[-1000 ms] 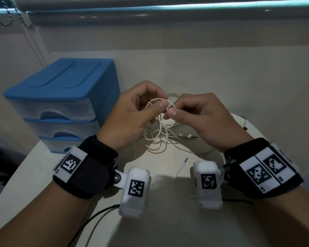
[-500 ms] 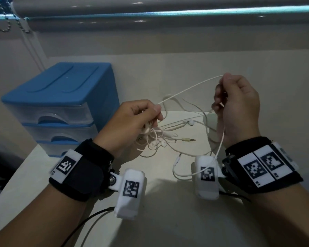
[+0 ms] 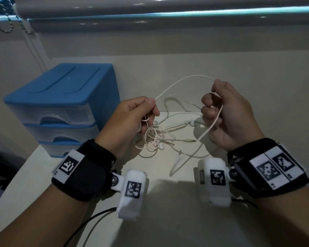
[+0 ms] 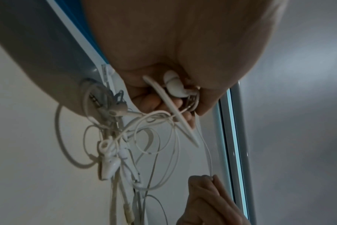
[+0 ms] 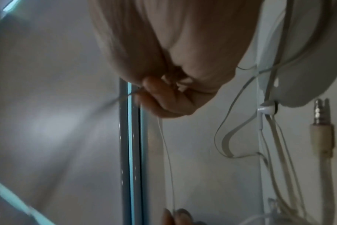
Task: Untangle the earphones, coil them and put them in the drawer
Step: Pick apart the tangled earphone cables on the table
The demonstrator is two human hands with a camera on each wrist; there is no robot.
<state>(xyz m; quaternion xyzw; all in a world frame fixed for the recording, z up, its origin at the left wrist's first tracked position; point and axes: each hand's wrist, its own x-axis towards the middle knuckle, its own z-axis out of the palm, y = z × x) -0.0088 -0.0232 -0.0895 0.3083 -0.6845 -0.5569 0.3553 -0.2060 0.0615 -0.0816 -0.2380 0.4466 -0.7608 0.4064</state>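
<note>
Looking down from the head view, both hands are raised over the pale counter (image 3: 159, 220) with white earphones (image 3: 155, 138) strung between them. The left hand (image 3: 127, 122) pinches a strand between thumb and forefinger, the other fingers curled in, and most of the tangle hangs from it onto the counter just below — loops, an earbud (image 3: 161, 146) and a jack plug (image 3: 190, 140). From that pinch one strand arcs up and over to the right hand (image 3: 228, 114), whose fingers are curled round it; the strand then runs down past the palm toward the counter. A blue drawer unit (image 3: 61, 107) with its drawers closed stands on the counter to the left, near the left hand.

From the left wrist view, the left hand (image 4: 175, 60) has its fingers closed on an earbud (image 4: 173, 86) and several strands, with the knot of loops dangling just beneath; the right hand (image 4: 208, 197) shows lower down, gripping a thin strand.

From the right wrist view, the right hand (image 5: 169, 76) is curled round a thin strand — blurred here — and loose cable and the jack plug (image 5: 320, 120) lie off to the side on the counter.
</note>
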